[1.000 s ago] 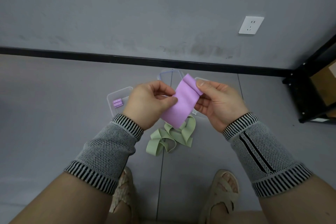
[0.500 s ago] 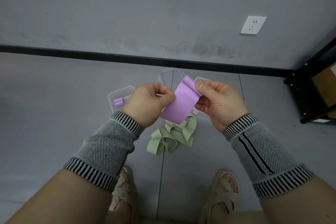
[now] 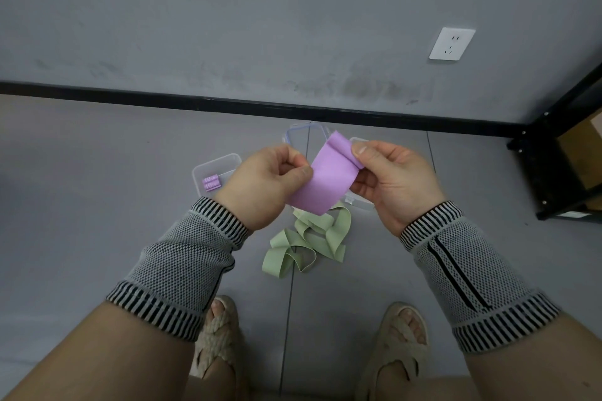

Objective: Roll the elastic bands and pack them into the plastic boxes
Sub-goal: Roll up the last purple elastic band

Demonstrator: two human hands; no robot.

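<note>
Lying on the floor [image 3: 97, 205], the green bands [image 3: 308, 242] waited near three boxes [image 3: 216, 169]. Both hands, left [image 3: 264, 185] and right [image 3: 391, 179], pinched the purple band [image 3: 325, 185]; its top edge had curled further over, suggesting rolling had begun.

Left hand [image 3: 264, 185], right hand [image 3: 392, 179] raised, fingers curled, apparently pinching
</note>
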